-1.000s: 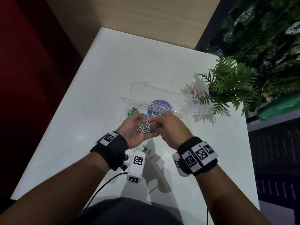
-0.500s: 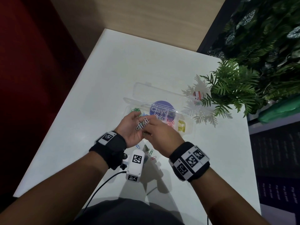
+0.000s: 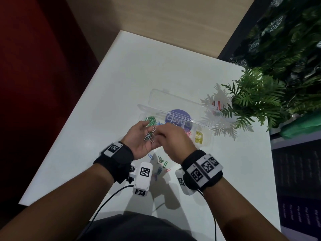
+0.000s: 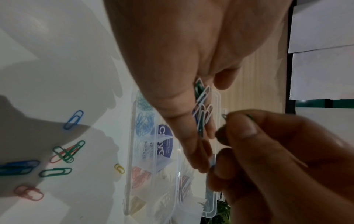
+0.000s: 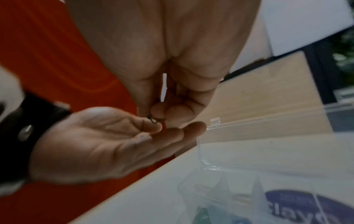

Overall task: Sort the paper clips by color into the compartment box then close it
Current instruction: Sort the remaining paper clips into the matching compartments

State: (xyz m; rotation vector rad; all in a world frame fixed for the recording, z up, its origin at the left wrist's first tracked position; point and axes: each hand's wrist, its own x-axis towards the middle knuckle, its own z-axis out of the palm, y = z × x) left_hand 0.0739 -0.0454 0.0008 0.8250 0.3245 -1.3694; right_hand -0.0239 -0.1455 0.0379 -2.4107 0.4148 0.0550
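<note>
My left hand [image 3: 139, 141] lies palm up just in front of the clear compartment box [image 3: 207, 136]. Several white and green paper clips [image 3: 149, 136] rest on its fingers, also seen as the bundle of clips [image 4: 203, 112] in the left wrist view. My right hand [image 3: 173, 138] reaches into that bundle and pinches a dark green clip [image 4: 225, 116] between thumb and forefinger. The box's lid [image 3: 173, 100] stands open. Its compartments hold green clips [image 3: 151, 120], pink clips [image 3: 188, 133] and yellow clips [image 3: 198, 137]. Blue ones are partly hidden by my hands.
Several loose clips [image 3: 161, 163] in blue, green and pink lie on the white table [image 3: 107, 119] under my wrists. A fern plant [image 3: 257, 100] overhangs the box's right end, with a small red and white item [image 3: 218, 104] beside it. The table's left edge is close.
Both hands drifted a little left, staying together in front of the box. The right fingers closed on a single green clip from the pile in the left palm.
</note>
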